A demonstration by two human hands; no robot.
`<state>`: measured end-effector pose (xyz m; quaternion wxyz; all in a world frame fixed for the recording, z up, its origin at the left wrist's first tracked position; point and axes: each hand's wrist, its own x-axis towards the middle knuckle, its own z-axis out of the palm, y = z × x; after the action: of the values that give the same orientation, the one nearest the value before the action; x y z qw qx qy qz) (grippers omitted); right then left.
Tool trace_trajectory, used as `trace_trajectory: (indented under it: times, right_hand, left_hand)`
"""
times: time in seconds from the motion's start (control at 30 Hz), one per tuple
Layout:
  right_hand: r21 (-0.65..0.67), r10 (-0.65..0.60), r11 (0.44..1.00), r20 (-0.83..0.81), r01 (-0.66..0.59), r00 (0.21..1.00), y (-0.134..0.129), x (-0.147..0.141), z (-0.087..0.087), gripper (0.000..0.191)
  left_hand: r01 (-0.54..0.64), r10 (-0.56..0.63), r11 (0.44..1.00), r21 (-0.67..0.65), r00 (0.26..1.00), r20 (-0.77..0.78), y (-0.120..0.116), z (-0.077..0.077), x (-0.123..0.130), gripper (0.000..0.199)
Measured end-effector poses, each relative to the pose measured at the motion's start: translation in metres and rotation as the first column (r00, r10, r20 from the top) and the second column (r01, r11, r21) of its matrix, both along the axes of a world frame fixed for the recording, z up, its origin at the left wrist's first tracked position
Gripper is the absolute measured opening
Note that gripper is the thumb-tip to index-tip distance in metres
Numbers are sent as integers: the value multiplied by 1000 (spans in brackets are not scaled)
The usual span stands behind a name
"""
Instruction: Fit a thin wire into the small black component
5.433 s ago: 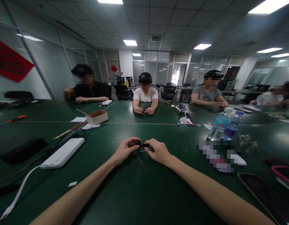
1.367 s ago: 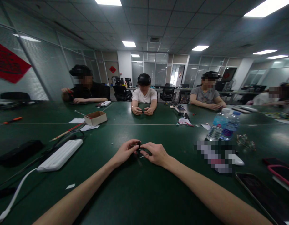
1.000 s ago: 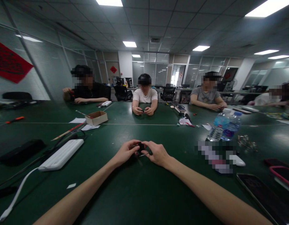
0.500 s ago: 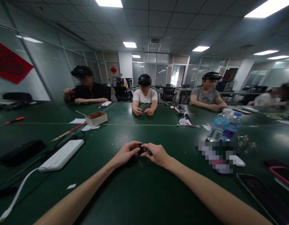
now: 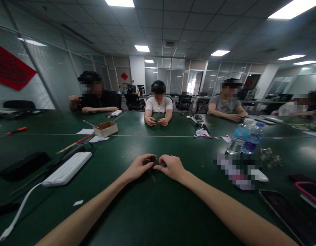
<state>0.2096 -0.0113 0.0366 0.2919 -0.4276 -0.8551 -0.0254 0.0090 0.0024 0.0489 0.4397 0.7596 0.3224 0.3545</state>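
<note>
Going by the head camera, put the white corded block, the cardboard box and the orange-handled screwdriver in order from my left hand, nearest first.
From your left hand, nearest first:
1. White corded block, on the table to its left.
2. Cardboard box, ahead and left, at the table's centre line.
3. Orange-handled screwdriver, far left.

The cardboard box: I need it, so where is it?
In the head view, the cardboard box sits on the green table beyond and left of the left hand, just behind white paper slips.
</note>
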Motion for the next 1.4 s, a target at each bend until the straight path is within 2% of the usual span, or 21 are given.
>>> trace_trajectory:
  times: [0.07, 0.13, 0.5, 0.9, 1.07, 1.4]
  right_hand:
    - [9, -105, 994, 26, 105, 994, 2, -1, -2, 37]
    - [13, -151, 988, 38, 151, 988, 3, -2, -3, 39]
    - [57, -139, 989, 61, 135, 988, 0, -5, 4, 38]
    - [78, -192, 978, -4, 191, 981, 4, -3, -3, 37]
    - [79, -187, 979, -6, 187, 982, 4, -2, -3, 36]
    - [65, -208, 977, 53, 205, 977, 2, -1, -2, 33]
  left_hand:
    - [-34, 34, 999, 27, 999, 18, 3, -3, 0, 33]
    - [-41, 40, 998, 39, 999, 28, 5, -5, 0, 32]
    - [-106, 105, 994, 38, 994, 38, 4, -7, -1, 41]
    - [-106, 105, 994, 38, 994, 35, 6, -8, -2, 44]
    - [-106, 105, 992, 70, 994, 13, 7, -9, -3, 42]
    - [-128, 139, 985, 118, 987, -86, 15, -19, -5, 42]
